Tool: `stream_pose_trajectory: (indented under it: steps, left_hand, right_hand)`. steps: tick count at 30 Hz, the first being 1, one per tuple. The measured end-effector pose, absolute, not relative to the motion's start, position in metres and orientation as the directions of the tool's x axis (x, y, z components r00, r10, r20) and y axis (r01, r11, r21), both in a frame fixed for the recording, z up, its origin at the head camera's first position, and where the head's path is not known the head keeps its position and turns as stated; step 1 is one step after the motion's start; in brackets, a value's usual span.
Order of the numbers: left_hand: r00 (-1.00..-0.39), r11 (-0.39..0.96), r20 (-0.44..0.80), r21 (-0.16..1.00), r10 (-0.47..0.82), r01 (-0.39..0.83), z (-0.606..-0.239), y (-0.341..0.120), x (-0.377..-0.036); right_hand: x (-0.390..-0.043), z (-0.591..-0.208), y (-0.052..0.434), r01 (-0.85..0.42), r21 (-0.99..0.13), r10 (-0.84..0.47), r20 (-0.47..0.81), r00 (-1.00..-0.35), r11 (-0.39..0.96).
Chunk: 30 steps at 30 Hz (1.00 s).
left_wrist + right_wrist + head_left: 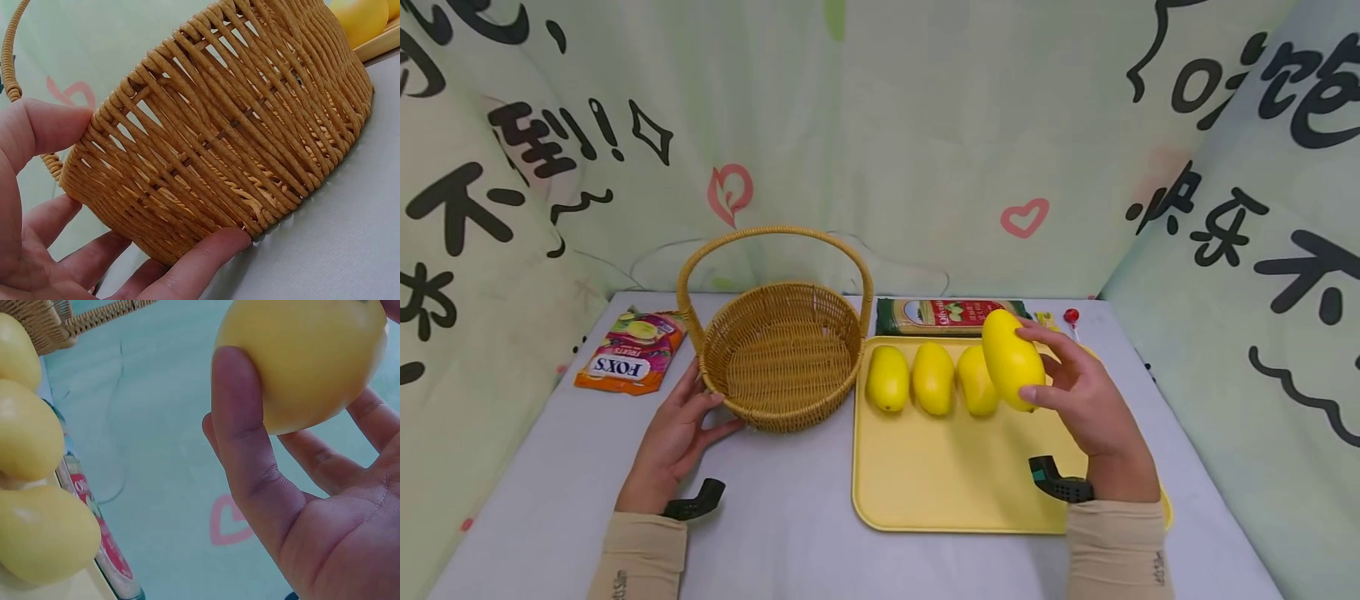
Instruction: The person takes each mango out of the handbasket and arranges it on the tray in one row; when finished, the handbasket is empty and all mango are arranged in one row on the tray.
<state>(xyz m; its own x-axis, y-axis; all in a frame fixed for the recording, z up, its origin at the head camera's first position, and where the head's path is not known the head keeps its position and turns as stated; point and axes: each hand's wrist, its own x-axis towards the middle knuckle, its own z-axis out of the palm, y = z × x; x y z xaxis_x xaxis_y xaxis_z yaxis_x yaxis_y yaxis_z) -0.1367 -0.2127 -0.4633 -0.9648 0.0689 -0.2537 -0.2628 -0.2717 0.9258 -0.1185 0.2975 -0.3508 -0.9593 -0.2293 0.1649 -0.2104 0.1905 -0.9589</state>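
Note:
Between the thumb and fingers of my right hand (1078, 387), a yellow mango (1011, 358) is held up over the yellow tray (940, 492). In the right wrist view the held mango (300, 369) fills the upper right, thumb against its side. Three more mangoes lie in a row on the tray: one at left (888, 378), one in the middle (933, 378), one (977, 382) partly hidden by the held fruit. My left hand (676, 433) grips the wicker basket (782, 354) at its left side; the left wrist view shows the thumb (59, 125) at the rim and fingers lower on the wall.
An orange and purple Fox's candy bag (632, 352) lies left of the basket. Behind the tray is a long red and green package (951, 315), with a red lollipop (1071, 316) to its right. The basket's tall handle (775, 231) arches upward. Printed curtains surround the white table (775, 517).

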Motion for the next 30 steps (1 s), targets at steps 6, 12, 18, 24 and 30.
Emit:
stream_pose_trajectory:
  steps: [6, 12, 18, 24, 30]
  left_hand:
    - [-0.967, -0.270, -0.242, 0.929, 0.080, -0.255, -0.463, -0.212, -0.136]
    - [-0.964, -0.273, -0.253, 0.925, 0.075, -0.264, -0.462, -0.212, -0.136]
    - [-0.966, -0.262, -0.249, 0.930, 0.071, -0.259, -0.462, -0.212, -0.136]
    - [-0.966, -0.268, -0.251, 0.928, 0.068, -0.260, -0.463, -0.212, -0.135]
    - [-0.962, -0.285, -0.261, 0.919, 0.076, -0.272, -0.462, -0.212, -0.136]
  right_hand:
    - [-0.122, -0.353, 0.304, -0.167, -0.958, -0.190, 0.124, -0.974, 0.233]
    - [-0.129, -0.362, 0.308, -0.136, -0.957, -0.159, 0.097, -0.982, 0.257]
    - [-0.140, -0.375, 0.311, -0.074, -0.956, -0.140, 0.035, -0.990, 0.285]
    - [-0.142, -0.381, 0.318, -0.039, -0.949, -0.116, 0.003, -0.993, 0.313]
    - [-0.142, -0.382, 0.325, -0.050, -0.928, -0.087, 0.020, -0.996, 0.369]
